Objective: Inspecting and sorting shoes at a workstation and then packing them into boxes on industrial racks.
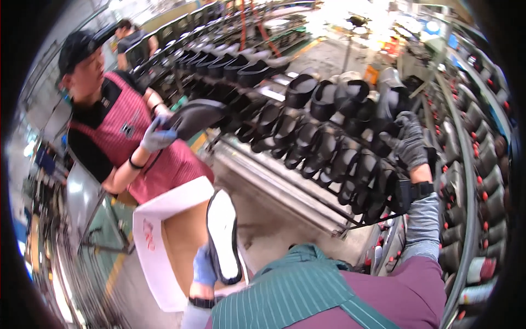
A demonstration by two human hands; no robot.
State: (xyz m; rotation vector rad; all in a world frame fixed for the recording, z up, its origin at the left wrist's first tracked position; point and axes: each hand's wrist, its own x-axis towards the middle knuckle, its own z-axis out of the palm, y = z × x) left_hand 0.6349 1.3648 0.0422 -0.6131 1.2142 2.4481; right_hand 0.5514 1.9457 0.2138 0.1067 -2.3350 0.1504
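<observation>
My left hand [203,267], in a bluish glove, grips a long shoe sole [222,236] from its left side. Its broad face is white and its rim black, and it stands nearly upright. On the far right my right hand [408,140], in a grey glove, reaches to the end of a rack packed with black slippers [323,148]. Its thumb and fingers are spread beside a dark slipper [391,101] on the upper row. I see nothing clearly held in it.
At left a co-worker in a red striped apron [159,170] holds a dark slipper [198,118] with gloved hands. Below stands a white-sided box [161,263] with a brown inside. Shelves of grey shoe shapes [487,186] rise on the right behind a metal rail [470,208].
</observation>
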